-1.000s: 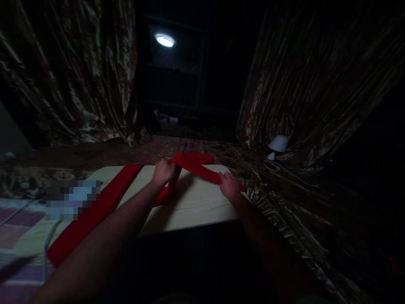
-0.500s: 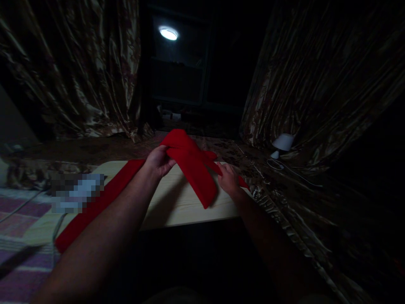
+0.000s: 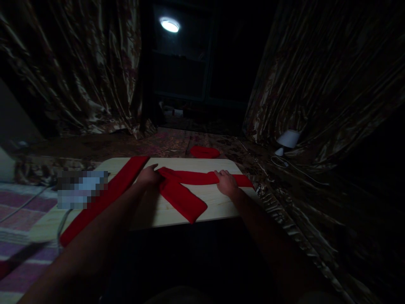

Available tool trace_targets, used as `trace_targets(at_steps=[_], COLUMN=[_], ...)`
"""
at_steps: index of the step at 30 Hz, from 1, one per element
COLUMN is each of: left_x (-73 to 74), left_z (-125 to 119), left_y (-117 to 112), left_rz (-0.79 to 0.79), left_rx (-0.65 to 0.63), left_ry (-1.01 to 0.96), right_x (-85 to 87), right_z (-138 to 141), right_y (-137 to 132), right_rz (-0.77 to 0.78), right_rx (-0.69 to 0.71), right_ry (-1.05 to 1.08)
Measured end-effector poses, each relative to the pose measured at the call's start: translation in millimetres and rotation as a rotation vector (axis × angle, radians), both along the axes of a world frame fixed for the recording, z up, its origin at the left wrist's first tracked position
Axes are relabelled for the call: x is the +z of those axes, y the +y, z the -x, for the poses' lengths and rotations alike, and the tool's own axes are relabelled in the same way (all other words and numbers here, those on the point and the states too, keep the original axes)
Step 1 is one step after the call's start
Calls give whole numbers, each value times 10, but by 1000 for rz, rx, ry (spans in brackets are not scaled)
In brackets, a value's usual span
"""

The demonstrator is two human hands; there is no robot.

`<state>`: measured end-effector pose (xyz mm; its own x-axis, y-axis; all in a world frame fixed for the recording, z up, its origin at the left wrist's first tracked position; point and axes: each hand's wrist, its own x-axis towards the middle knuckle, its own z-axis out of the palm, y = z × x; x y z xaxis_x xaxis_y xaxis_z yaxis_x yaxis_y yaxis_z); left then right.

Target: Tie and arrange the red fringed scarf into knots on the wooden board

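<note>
A folded red cloth strip [image 3: 185,202] lies on the pale wooden tabletop [image 3: 186,192]. One length runs sideways to the right edge; the other slants toward me, and they meet in a fold at the left. At that fold my left hand [image 3: 148,175] touches the cloth, one digit stretched out and the other fingers in shadow. My right hand [image 3: 227,183] rests on the sideways length, fingers extended over it. A second long red strip [image 3: 104,197] slants along the table's left side, partly behind my left forearm.
Beyond the table's far edge lies a red cloth piece [image 3: 205,152]. A blurred-out object [image 3: 82,189] is at the left, with a cable nearby. To the right stand a small white lamp [image 3: 288,138] and its cord. Patterned curtains [image 3: 104,84] hang behind.
The raised red cloth has come down flat on the table. My left hand has moved left and lower, loosening from the cloth; my right hand now rests on the strip.
</note>
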<state>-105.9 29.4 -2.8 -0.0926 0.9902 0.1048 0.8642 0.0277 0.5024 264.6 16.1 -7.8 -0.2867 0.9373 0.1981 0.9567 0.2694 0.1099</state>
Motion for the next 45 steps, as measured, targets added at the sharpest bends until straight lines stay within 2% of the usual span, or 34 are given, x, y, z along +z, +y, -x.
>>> trace_targets(at_steps=[3, 6, 8, 12, 14, 16, 19, 21, 25, 30, 35, 41, 43, 45], left_x=[96, 102, 73, 19, 3, -17, -66, -102, -146, -162, -140, -113, -81, -31], left_z=[-96, -193, -221, -207, -182, -145, -72, -19, 79, 178, 214, 220, 176, 84], left_y=[-23, -21, 19, 149, 199, 230, 252, 261, 278, 310, 382, 429, 398, 342], left_rz=[14, 36, 35, -52, -90, -125, -109, -83, -145, -272, -91, -81, -106, -193], left_rx=[-32, -103, -88, 49, 84, 93, 26, -59, -169, -104, -57, -35, -79, -178], left_ry=[302, 410, 347, 17, -68, -99, -131, -123, -9, 136, 130, 133, 205, 319], right_x=[5, -3, 20, 150, 204, 211, 129, 50, -29, 12, 13, -26, -38, -46], right_z=[15, 39, 66, 160, 220, 272, 303, 286, 209, 132, 101, 101, 96, 85], right_y=[5, 28, 73, 235, 327, 404, 476, 499, 534, 588, 622, 639, 646, 659], right_rz=[7, 0, -17, -76, -118, -139, -54, 10, 6, -36, 27, 23, 31, 31], right_rx=[-6, -36, -76, -123, -123, -114, -61, -26, -38, -82, -79, -76, -62, -59], right_ry=[-12, -21, -15, 0, 10, 14, -34, -79, -98, -59, -86, -64, -65, -69])
